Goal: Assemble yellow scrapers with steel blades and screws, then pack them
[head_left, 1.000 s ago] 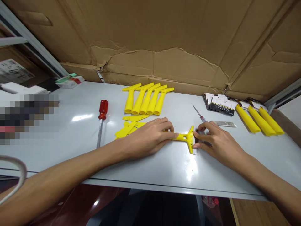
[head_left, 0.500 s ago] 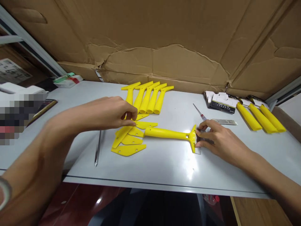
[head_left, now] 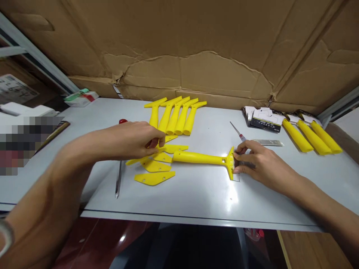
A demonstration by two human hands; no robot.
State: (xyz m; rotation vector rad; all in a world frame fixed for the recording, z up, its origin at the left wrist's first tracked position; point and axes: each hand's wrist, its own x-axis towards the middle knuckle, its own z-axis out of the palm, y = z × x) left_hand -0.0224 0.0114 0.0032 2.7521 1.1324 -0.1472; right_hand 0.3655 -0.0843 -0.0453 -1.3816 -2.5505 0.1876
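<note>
Free tabletop (head_left: 193,201) in front of yellow scraper (head_left: 202,158), open gap behind, handle row (head_left: 183,119) blocking left, small screwdriver (head_left: 241,136) right

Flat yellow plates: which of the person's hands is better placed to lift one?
Left, probably: the left hand is close over the flat yellow plates, apparently pinching one, while the right hand is at the head of the yellow tool, farther from them.
</note>
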